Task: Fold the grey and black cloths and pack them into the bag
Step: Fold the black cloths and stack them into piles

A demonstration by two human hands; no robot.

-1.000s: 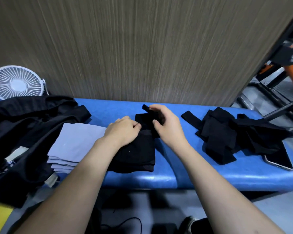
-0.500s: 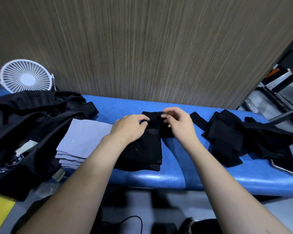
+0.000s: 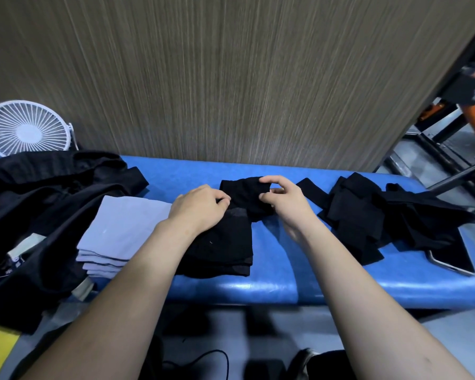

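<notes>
Mid-fold on a black cloth atop the black stack, centre of the blue counter, beside the folded grey pile. Left hand curled, pinning the near edge; right hand pinching the far flap. Best to line up edges before flattening, then smooth toward the crease.

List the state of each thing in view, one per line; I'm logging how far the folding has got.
Grey cloth stack: folded, lying flat on the blue padded bench.
Black cloth under the hands: partly folded, far end bunched.
Loose black cloth pile: unfolded, heaped at right.
Black fabric bag: open, slumped at left.
Left hand: pressing the cloth.
Right hand: grip pinching its far end.
</notes>
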